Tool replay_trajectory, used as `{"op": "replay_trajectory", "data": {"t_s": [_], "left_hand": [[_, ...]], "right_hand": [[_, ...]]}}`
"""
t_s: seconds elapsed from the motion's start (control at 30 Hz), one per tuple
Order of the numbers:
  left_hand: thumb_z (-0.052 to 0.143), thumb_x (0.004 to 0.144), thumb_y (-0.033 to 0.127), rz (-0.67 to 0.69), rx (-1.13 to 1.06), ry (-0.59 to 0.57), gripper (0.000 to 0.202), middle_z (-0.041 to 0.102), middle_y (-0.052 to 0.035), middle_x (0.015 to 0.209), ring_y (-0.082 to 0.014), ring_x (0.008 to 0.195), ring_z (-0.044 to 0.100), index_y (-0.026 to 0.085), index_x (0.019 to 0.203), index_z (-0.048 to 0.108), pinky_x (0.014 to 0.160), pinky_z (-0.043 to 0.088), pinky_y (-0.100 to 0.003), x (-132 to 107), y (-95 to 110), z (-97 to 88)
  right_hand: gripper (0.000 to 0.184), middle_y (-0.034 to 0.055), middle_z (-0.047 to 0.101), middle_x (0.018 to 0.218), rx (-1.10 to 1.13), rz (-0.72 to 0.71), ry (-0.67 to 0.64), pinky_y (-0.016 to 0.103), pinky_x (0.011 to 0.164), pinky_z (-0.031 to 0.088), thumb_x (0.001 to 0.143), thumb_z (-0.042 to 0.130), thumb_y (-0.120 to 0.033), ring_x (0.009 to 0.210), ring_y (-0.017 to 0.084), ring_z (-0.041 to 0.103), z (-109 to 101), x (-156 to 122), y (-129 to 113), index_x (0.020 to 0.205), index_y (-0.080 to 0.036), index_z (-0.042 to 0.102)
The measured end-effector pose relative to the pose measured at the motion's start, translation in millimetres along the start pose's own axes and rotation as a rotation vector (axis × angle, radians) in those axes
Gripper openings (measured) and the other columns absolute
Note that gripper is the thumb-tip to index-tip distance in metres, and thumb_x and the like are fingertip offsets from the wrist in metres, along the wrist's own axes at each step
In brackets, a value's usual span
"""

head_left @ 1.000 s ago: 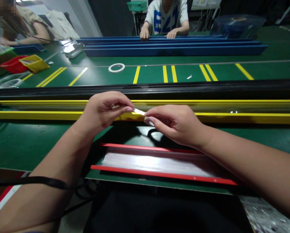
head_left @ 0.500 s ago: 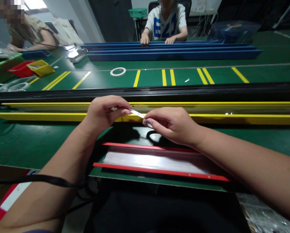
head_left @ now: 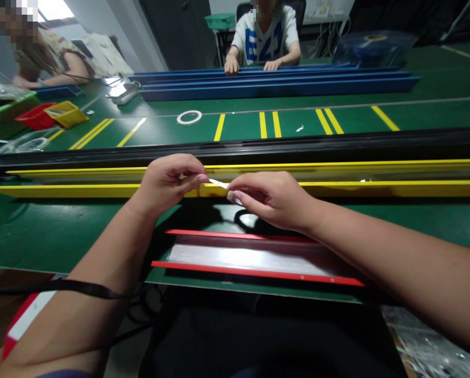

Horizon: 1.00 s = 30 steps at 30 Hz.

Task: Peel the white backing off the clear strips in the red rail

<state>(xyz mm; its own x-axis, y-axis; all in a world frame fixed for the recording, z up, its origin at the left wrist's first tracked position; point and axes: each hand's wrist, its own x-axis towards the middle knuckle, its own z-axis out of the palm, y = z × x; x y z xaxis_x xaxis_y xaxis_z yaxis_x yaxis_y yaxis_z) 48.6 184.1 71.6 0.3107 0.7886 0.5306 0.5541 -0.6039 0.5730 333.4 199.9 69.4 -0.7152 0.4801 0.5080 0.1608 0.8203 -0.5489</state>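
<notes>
A short strip of white tape (head_left: 218, 183) stretches between my two hands, above the near edge of the yellow channel. My left hand (head_left: 174, 178) pinches its left end between thumb and fingertips. Thumb and fingers of my right hand (head_left: 276, 198) are closed on the other end, with a pale curved piece showing beneath the fingertips. Most of what the right hand holds is hidden, though a ring-shaped shadow falls on the table below it. The long yellow channel (head_left: 73, 190) runs behind both hands. Nearer to me lies a red-edged channel with a whitish floor (head_left: 235, 257), partly covered by my right forearm.
A black rail (head_left: 278, 146) lies beyond the yellow channel. Farther back are yellow tape strips (head_left: 263, 125), a white tape ring (head_left: 189, 117) and blue channels (head_left: 274, 88). One person (head_left: 264, 37) sits opposite; another (head_left: 62, 60) is at left, behind red (head_left: 34, 116) and yellow bins (head_left: 67, 115).
Both hands have shifted very slightly left in the picture, still gripping the tape. The whole view has also moved a little.
</notes>
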Motion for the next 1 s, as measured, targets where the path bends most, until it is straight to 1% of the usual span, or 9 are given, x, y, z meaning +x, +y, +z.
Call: {"op": "replay_trajectory", "data": {"t_s": [0.1, 0.27, 0.4, 0.47, 0.53, 0.63, 0.7, 0.87, 1.0], "left_hand": [[0.078, 0.087, 0.045, -0.083, -0.026, -0.011, 0.027, 0.066, -0.0017, 0.069, -0.0120, 0.060, 0.057, 0.021, 0.077, 0.073, 0.057, 0.043, -0.025, 0.8, 1.8, 2.9], [0.081, 0.083, 0.050, -0.179, -0.104, 0.171, 0.033, 0.067, -0.0031, 0.070, -0.0123, 0.058, 0.057, 0.019, 0.075, 0.071, 0.055, 0.044, -0.025, -7.5, -0.1, 11.9], [0.085, 0.079, 0.047, -0.277, -0.201, 0.228, 0.027, 0.068, -0.0013, 0.072, -0.0128, 0.058, 0.060, 0.023, 0.083, 0.073, 0.055, 0.049, -0.024, -26.8, 5.3, 7.1], [0.087, 0.077, 0.045, -0.338, -0.199, 0.193, 0.027, 0.069, -0.0018, 0.074, -0.0127, 0.058, 0.060, 0.022, 0.086, 0.075, 0.055, 0.050, -0.024, -39.3, 13.6, -1.8], [0.085, 0.079, 0.046, -0.415, -0.150, 0.104, 0.028, 0.070, -0.0031, 0.072, -0.0123, 0.058, 0.058, 0.020, 0.085, 0.076, 0.054, 0.048, -0.022, -51.6, 24.6, -12.9], [0.078, 0.085, 0.049, -0.498, -0.047, -0.049, 0.032, 0.068, -0.0032, 0.067, -0.0126, 0.059, 0.057, 0.018, 0.079, 0.076, 0.055, 0.045, -0.021, -66.8, 41.9, -28.0], [0.076, 0.086, 0.049, -0.528, -0.020, -0.107, 0.033, 0.065, -0.0024, 0.064, -0.0128, 0.060, 0.056, 0.018, 0.076, 0.076, 0.055, 0.044, -0.020, -73.8, 51.7, -34.9], [0.078, 0.085, 0.044, -0.645, -0.136, -0.123, 0.027, 0.064, -0.0027, 0.067, -0.0137, 0.062, 0.054, 0.019, 0.078, 0.074, 0.054, 0.044, -0.021, -84.0, 66.2, -41.9], [0.079, 0.084, 0.045, -0.787, -0.338, -0.127, 0.028, 0.053, 0.0001, 0.061, -0.0103, 0.055, 0.043, 0.019, 0.080, 0.072, 0.049, 0.035, -0.020, -89.9, 73.2, -41.0]], "right_hand": [[0.027, 0.0043, 0.076, 0.102, -0.008, -0.010, -0.028, 0.023, 0.075, 0.042, 0.104, 0.057, -0.034, 0.086, 0.014, 0.067, 0.5, 0.8, 2.5, 0.119, -0.017, 0.072], [0.039, 0.0064, 0.076, 0.113, 0.003, -0.065, -0.055, 0.024, 0.079, 0.044, 0.105, 0.056, -0.046, 0.096, 0.016, 0.069, 2.2, 3.4, 8.7, 0.127, -0.017, 0.069], [0.036, 0.0068, 0.075, 0.116, -0.054, -0.137, -0.068, 0.024, 0.079, 0.043, 0.106, 0.056, -0.042, 0.099, 0.015, 0.068, 6.1, 2.9, 8.5, 0.131, -0.019, 0.067], [0.032, 0.0052, 0.074, 0.112, -0.119, -0.196, -0.063, 0.024, 0.075, 0.041, 0.107, 0.053, -0.038, 0.093, 0.013, 0.066, 7.9, 1.5, 5.3, 0.128, -0.021, 0.069], [0.031, 0.0027, 0.074, 0.106, -0.199, -0.257, -0.056, 0.023, 0.067, 0.036, 0.109, 0.049, -0.036, 0.082, 0.010, 0.062, 8.3, -0.1, 1.4, 0.128, -0.024, 0.070], [0.034, -0.0001, 0.070, 0.094, -0.327, -0.351, -0.073, 0.025, 0.059, 0.026, 0.110, 0.045, -0.036, 0.067, 0.007, 0.051, 6.4, -2.1, -4.2, 0.135, -0.029, 0.068], [0.036, -0.0009, 0.066, 0.088, -0.403, -0.419, -0.096, 0.027, 0.057, 0.020, 0.110, 0.044, -0.033, 0.062, 0.007, 0.044, 4.3, -2.9, -7.6, 0.139, -0.030, 0.065], [0.035, -0.0010, 0.058, 0.086, -0.483, -0.528, -0.183, 0.029, 0.057, 0.018, 0.110, 0.043, -0.029, 0.061, 0.008, 0.040, -0.9, -2.4, -14.9, 0.139, -0.030, 0.062], [0.040, -0.0009, 0.059, 0.090, -0.531, -0.577, -0.235, 0.029, 0.058, 0.019, 0.109, 0.045, -0.024, 0.064, 0.008, 0.044, -3.4, -1.2, -16.8, 0.147, -0.032, 0.054]]}}
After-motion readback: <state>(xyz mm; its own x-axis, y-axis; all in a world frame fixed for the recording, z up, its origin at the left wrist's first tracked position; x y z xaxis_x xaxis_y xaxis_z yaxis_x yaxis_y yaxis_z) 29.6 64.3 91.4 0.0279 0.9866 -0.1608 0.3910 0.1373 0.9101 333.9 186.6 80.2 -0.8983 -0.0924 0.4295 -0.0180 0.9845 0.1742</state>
